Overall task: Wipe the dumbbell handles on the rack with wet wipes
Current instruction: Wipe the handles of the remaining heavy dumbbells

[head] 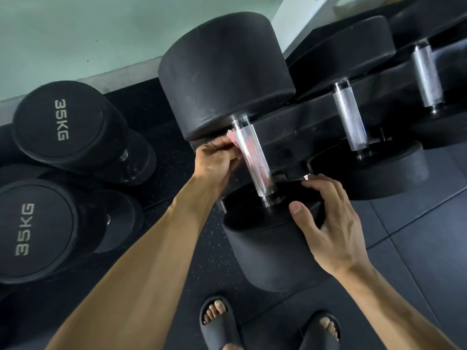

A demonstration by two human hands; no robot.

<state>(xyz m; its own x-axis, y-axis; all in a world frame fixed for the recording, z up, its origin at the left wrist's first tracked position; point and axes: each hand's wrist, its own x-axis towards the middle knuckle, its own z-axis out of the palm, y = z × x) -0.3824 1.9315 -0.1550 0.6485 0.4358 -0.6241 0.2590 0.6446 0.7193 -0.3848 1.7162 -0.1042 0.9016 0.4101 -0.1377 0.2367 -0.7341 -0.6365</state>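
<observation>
While the left hand [214, 162] pinched a pinkish wipe [233, 140] against the nearest rack dumbbell's handle [254, 160], the right hand [326, 218] (fingers spread) braced its head [273, 248]; neighbouring handles [350, 117] probably remained.

Two readable markings show, both "35KG" in pale letters. One stands on the round end face of the upper black dumbbell [68, 125] at about 10 o'clock, the other on the end face of the lower black dumbbell [38, 231] at about 8 o'clock. No other text can be read.
</observation>
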